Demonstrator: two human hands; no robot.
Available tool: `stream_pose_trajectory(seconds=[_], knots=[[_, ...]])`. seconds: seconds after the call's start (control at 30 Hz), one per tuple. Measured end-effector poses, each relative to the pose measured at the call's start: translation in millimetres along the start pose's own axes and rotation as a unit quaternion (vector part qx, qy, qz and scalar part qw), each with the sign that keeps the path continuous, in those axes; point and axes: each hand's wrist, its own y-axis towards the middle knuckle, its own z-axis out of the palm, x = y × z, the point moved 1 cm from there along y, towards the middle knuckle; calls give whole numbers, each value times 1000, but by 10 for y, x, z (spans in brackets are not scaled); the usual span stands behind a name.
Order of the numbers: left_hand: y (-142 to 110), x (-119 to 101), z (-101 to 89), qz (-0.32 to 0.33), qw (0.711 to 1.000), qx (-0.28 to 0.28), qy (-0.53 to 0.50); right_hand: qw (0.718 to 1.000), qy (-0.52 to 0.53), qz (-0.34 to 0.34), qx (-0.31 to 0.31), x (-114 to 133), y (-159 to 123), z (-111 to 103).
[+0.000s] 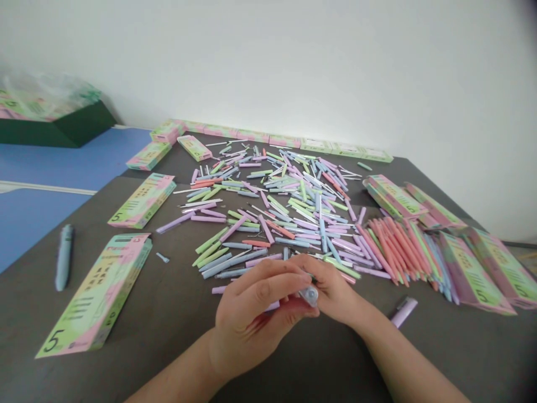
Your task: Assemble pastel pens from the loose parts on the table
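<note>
Just in front of me, my left hand (260, 305) is closed, its thumb and fingers pinching a pale blue pen (310, 295) whose rounded end points toward me. My right hand (333, 288) presses in from the other side, its fingers curled around the same pen and partly hidden behind the left hand. Beyond both hands spreads a loose heap of pastel pen parts (293, 224) in purple, blue, green and coral, with thin white refills among them. A purple pen cap (404, 312) lies near my right forearm.
Pink-green pen boxes (96, 296) lie along the dark table's left side, with more boxes (478, 271) at the right beside a bundle of coral pens (394, 249). Another row of boxes (285, 140) lines the wall. One blue pen (64, 257) rests far left. A green bin (54, 123) stands back left.
</note>
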Motion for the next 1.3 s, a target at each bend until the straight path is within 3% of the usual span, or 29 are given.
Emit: stream_pose_trajectory(seconds=[0.3, 0.43, 0.63, 1.1, 1.3], knots=[[35, -21, -32, 43, 999, 22, 7, 997, -39, -52, 30, 48, -19, 17], [38, -18, -47, 50, 999, 11, -15, 992, -30, -110, 46, 71, -50, 46], [-4, -24, -50, 35, 998, -19, -41, 986, -32, -146, 78, 124, -77, 51], [-15, 35, -82, 17, 999, -15, -31, 989, 8, -70, 134, 107, -58, -8], [-13, 60, -69, -62, 995, -19, -72, 989, 3, -47, 139, 50, -58, -44]])
